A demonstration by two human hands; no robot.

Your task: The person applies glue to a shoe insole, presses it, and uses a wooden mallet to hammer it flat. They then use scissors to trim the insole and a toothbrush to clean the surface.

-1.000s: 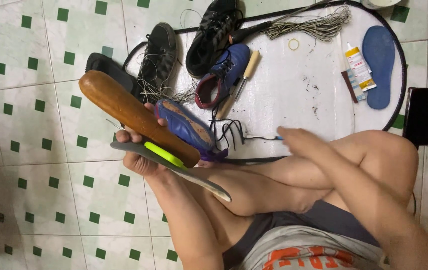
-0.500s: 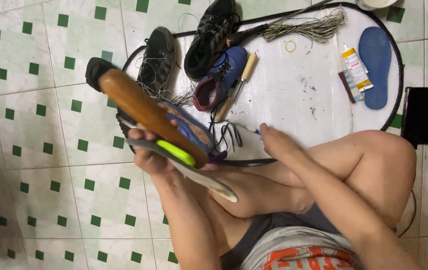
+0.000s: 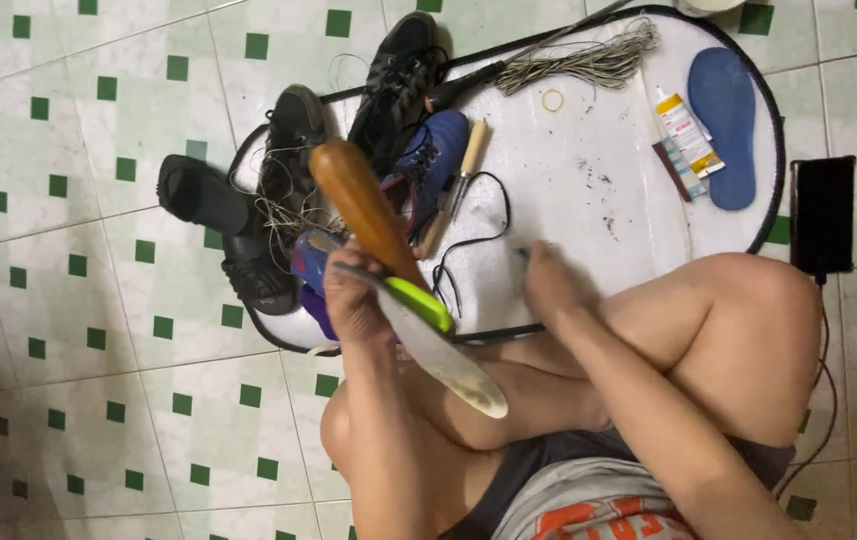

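Shoe sole [image 3: 438,350], long and pale with a bright green patch, sits in the left hand [image 3: 353,300] together with a brown wooden shoe form [image 3: 363,210] that sticks up and away from the palm. That hand is raised above the near edge of the white mat [image 3: 588,180], forearm coming up from the bent knee, fingers curled tight around the sole and the wood. The sole's free end points down toward the thigh.

The right hand [image 3: 548,280] reaches forward over the near edge of the mat, fingers bunched and pointing down at the mat; it is too blurred to tell whether they pinch anything.

Beyond the left hand, at the mat's left edge, lie black shoes [image 3: 293,150], a blue shoe [image 3: 433,155] and a wooden-handled tool [image 3: 463,165]. Toward the far edge lie a bundle of cord [image 3: 588,60], a glue tube [image 3: 683,125] and a blue insole [image 3: 723,120]. A dark phone [image 3: 823,215] rests on the tiled floor [image 3: 78,150] past the mat's right edge.
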